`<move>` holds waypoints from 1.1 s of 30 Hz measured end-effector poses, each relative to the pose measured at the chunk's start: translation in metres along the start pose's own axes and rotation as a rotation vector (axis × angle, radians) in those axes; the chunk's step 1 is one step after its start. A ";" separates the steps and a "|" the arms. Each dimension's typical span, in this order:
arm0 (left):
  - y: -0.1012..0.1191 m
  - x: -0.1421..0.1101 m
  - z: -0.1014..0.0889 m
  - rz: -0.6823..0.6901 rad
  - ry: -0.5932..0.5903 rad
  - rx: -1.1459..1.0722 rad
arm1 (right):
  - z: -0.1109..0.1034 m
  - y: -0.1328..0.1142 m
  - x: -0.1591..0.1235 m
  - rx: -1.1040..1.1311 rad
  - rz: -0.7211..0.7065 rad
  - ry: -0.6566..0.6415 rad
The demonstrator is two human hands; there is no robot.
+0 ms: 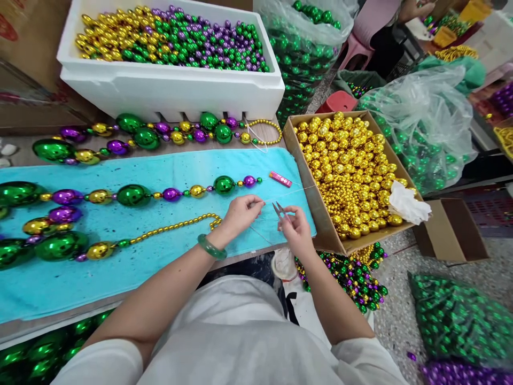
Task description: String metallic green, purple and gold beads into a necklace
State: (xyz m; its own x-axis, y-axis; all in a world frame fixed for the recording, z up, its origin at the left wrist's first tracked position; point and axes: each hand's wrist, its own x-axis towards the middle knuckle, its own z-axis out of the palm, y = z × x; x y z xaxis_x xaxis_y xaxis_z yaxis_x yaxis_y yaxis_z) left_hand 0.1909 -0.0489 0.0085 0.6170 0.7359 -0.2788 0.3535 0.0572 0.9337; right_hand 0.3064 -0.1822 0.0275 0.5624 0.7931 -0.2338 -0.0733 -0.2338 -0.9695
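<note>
My left hand (pixel 243 214) is closed in a pinch on a thin white string (pixel 289 193) over a blue towel (pixel 192 166). In my right hand (pixel 297 231) is a small pair of scissors (pixel 279 209), its blades apart and pointing toward my left fingertips. Behind my hands lies a pink lighter (pixel 280 179). A strand of large green, purple and gold beads (pixel 138 195) stretches across the towel, its small end near the lighter. Small gold beads (pixel 176 227) on the same towel run up to my left hand, which hides their end.
A white foam box (pixel 172 88) of mixed beads stands at the back, with a finished-looking bead necklace (pixel 146 138) before it. A cardboard box (pixel 320 214) of gold beads is at the right. Bags of green beads (pixel 460 315) sit on the floor. Another person's hand (pixel 417 9) shows far right.
</note>
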 end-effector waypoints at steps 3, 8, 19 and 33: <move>0.001 -0.004 0.001 0.101 0.025 0.128 | 0.011 0.003 -0.001 0.016 0.118 -0.055; 0.005 -0.010 0.002 0.192 0.058 0.301 | 0.014 0.003 0.003 0.230 0.386 -0.093; 0.015 -0.019 0.002 0.250 0.025 0.525 | 0.019 0.002 0.010 0.397 0.551 -0.131; 0.012 -0.015 0.004 0.264 -0.008 0.567 | 0.026 0.004 0.011 0.382 0.455 -0.031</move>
State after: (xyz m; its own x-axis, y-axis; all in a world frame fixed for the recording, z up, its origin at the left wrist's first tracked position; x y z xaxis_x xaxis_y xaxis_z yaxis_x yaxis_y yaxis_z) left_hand 0.1888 -0.0619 0.0229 0.7390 0.6712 -0.0582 0.5048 -0.4944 0.7076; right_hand 0.2908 -0.1604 0.0192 0.3809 0.6781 -0.6286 -0.5961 -0.3395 -0.7275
